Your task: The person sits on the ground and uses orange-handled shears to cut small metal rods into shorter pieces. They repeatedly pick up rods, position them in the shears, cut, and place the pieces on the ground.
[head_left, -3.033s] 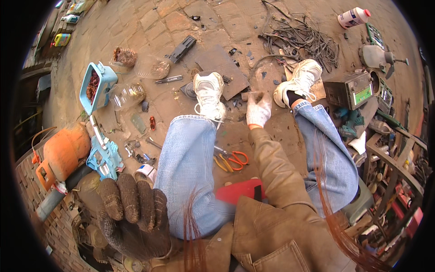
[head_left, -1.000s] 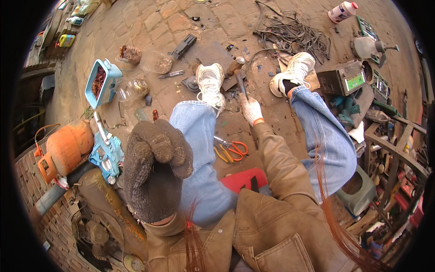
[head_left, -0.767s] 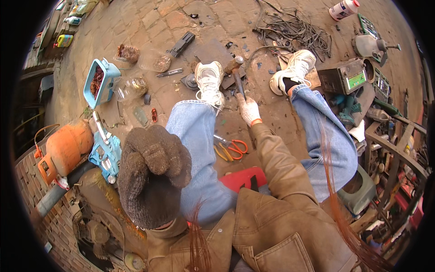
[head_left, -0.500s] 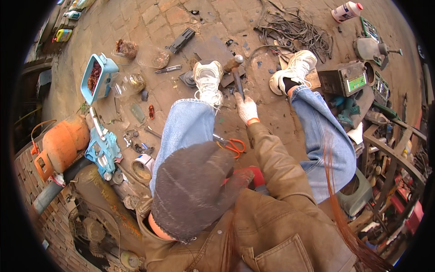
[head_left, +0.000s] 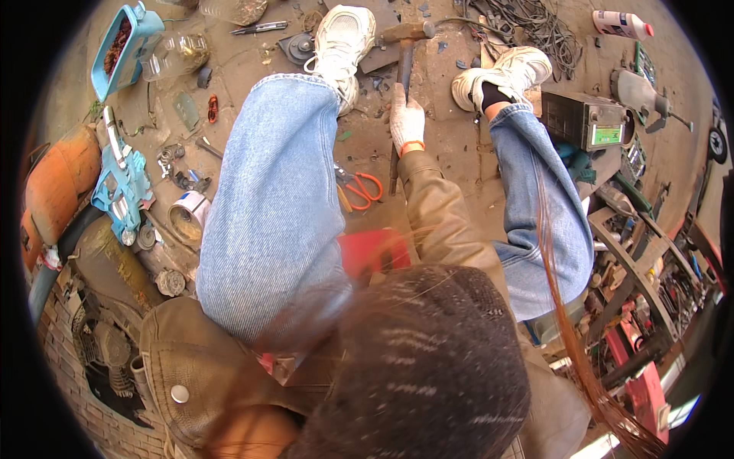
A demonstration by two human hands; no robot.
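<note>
My right hand [head_left: 407,124], in a white knit glove with an orange cuff, is closed round the handle of a hammer [head_left: 404,63]. The hammer's head lies between my white shoes, and the handle's end sticks out behind my fist. Very near the camera, low in the picture, a dark grey knit shape with pale flecks looks like my gloved left hand [head_left: 428,367]; its fingers cannot be made out. Blurred bare skin shows beside it at the sleeve. Orange-handled pliers or scissors [head_left: 361,191] lie on the ground by my left knee. A red thing [head_left: 376,251] shows between my legs.
A blue basin [head_left: 116,57], plastic bottles, a blue rag [head_left: 122,187] and an orange gas cylinder [head_left: 63,172] stand left. Tangled cables [head_left: 535,30] lie ahead. To the right are a battery [head_left: 585,122], a white bottle [head_left: 618,24] and a cluttered metal frame [head_left: 631,268].
The view has shifted forward and down. The dark gloved shape has moved rightward across the lower picture. The hammer has turned, its head now sideways and more of the handle showing behind my fist.
</note>
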